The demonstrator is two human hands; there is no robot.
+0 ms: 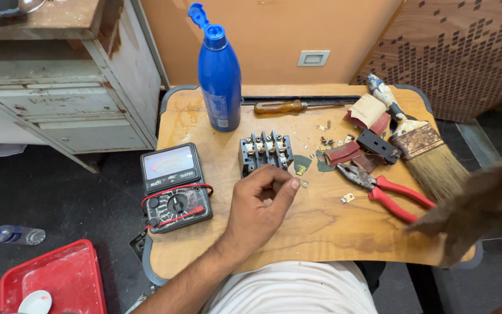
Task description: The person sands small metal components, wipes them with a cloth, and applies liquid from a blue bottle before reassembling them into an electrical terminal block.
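Nearest the camera, the left hand rests on the wooden table, its fingers curled in and the thumb and forefinger tips pinched together; whether they grip some tiny part I cannot tell. Just beyond the fingertips a small metal screw lies on the table. At the right edge a blurred brown shape, likely the right hand, reaches in over the table; its grip cannot be made out.

Just beyond the left hand's knuckles sits the black terminal block, its long axis running left to right, its row of screw terminals facing up. Left of the hand lies an analogue multimeter wound with red leads. To the right lie red-handled pliers, jaws pointing up-left toward the block, and a worn paintbrush. Farther back stand a blue bottle and a screwdriver lying left to right.
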